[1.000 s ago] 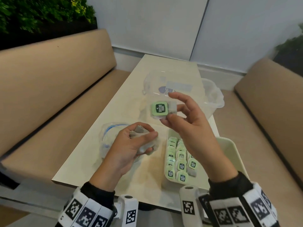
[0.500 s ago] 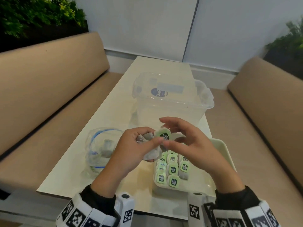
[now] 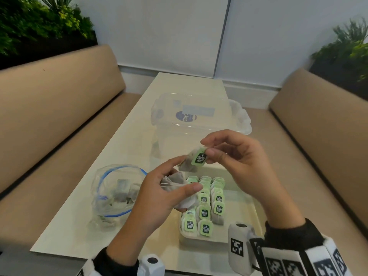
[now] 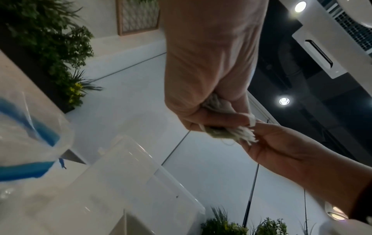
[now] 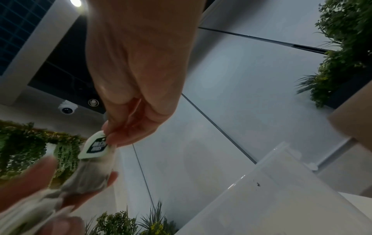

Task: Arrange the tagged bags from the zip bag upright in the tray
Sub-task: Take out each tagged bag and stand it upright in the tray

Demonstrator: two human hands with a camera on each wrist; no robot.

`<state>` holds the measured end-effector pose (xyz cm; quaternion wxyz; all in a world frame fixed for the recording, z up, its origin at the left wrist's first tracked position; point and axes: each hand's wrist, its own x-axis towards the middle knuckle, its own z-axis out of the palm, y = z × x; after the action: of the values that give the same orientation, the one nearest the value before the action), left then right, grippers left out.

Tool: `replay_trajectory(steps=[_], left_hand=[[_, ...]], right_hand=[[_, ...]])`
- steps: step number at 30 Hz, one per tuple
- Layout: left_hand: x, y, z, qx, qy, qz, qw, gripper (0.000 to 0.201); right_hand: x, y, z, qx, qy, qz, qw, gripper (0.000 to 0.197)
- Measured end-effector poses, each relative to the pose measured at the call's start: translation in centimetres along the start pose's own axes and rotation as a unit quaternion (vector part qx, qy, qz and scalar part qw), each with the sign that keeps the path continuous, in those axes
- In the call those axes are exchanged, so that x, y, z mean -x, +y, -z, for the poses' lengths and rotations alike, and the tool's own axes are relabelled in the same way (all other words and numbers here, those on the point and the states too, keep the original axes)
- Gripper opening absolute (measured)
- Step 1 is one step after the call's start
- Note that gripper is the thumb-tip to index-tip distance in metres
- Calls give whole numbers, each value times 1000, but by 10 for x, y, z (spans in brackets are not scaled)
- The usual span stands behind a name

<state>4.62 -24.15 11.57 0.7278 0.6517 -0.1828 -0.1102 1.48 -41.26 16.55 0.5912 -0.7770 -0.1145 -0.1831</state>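
My right hand [image 3: 207, 151] pinches one tea bag [image 3: 192, 161] by its green tag [image 3: 199, 158] between thumb and forefinger, above the tray's far end. In the right wrist view the tag [image 5: 94, 147] shows at my fingertips with the bag [image 5: 88, 178] hanging below. My left hand [image 3: 179, 184] grips a bunch of grey tea bags [image 3: 175, 181], and its forefinger touches the pinched bag. The white tray [image 3: 249, 216] holds several upright tagged bags [image 3: 205, 213] in rows at its left side. The clear zip bag [image 3: 115, 192] with a blue seal lies left of the tray with a few bags inside.
A clear plastic storage box [image 3: 197, 124] with its lid stands behind the hands on the pale table [image 3: 123, 148]. Tan benches [image 3: 49, 108] run along both sides. Plants [image 3: 39, 22] sit behind the benches.
The right hand came down from holding a tagged bag up high to meet the left hand, and now draws one bag by its tag away from the bunch.
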Motion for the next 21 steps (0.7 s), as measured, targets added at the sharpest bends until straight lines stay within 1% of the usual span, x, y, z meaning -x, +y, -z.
replay_trajectory(steps=[2,3,6,9,12,14,15,16,17,19,20,21], left_hand=[[0,-1,-2,17,11,-9,1000,23],[-1,-1,-2,20,22,-17,999,20],[-1,-4,-1,19,49,-38,998,23],[-2,-11,1,-13,45,-48,998,16],[-2,-19,4,-54,37,-28,997,17],[-2,-27,9,-47,49,2,998,18],[-2,-31,13,-42,55,18,997,19],[-2,-36,16,-42,58,36,997,21],[-2,-40,19,-39,58,54,996,20],[-1,-45,22,-5,63,91,994,12],[0,-47,23,15,62,107,992,10],[-1,-48,24,28,61,118,991,9]], right_hand=[[0,-1,1,41,-14,9,999,24],[0,-2,1,67,-22,17,997,25],[0,-8,0,145,-42,31,988,22],[-2,-14,0,198,-69,31,977,17],[-4,-19,4,243,-110,12,964,17],[-5,-21,11,276,-140,4,951,19],[-6,-20,15,304,-161,-4,939,20],[-7,-19,18,345,-191,-18,919,20],[-8,-16,22,394,-228,-37,890,21],[-7,-2,30,479,-306,-94,817,27],[-6,7,33,499,-342,-124,787,30],[-4,18,36,503,-377,-152,762,33]])
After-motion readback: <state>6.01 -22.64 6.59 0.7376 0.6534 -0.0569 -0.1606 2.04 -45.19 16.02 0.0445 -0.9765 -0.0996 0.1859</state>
